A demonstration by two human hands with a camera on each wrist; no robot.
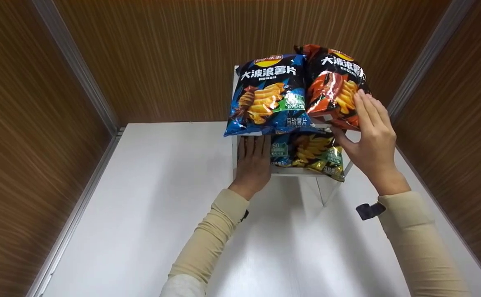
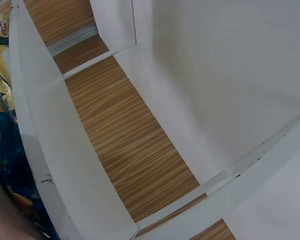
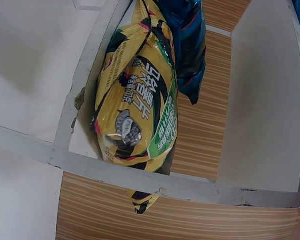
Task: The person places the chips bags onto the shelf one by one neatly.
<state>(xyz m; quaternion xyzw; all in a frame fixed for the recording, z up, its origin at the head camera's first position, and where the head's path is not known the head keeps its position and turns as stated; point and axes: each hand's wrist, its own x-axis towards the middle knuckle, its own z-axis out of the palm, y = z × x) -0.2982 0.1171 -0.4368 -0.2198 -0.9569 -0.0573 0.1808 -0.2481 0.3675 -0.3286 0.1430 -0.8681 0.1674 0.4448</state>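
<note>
A white two-tier rack (image 1: pixel 302 175) holds bags of potato chips. On its upper tier a blue chip bag (image 1: pixel 261 103) stands left of an orange-red chip bag (image 1: pixel 327 93). My right hand (image 1: pixel 372 136) rests on the orange-red bag's right side with straight fingers, thumb lower near the tier's edge. Below, my left hand (image 1: pixel 255 163) reaches into the lower tier's left side, fingers extended against a blue bag (image 1: pixel 280 150); its fingertips are hidden under the upper bag. A yellow chip bag (image 3: pixel 137 105) lies right of that blue bag, one corner poking past the rail.
The rack stands on a white surface (image 1: pixel 162 185) against a wood-grain back wall (image 1: pixel 174 62). Wood-grain panels (image 1: pixel 26 123) with metal edging enclose both sides. A dark strap (image 1: pixel 370 210) hangs at the right wrist.
</note>
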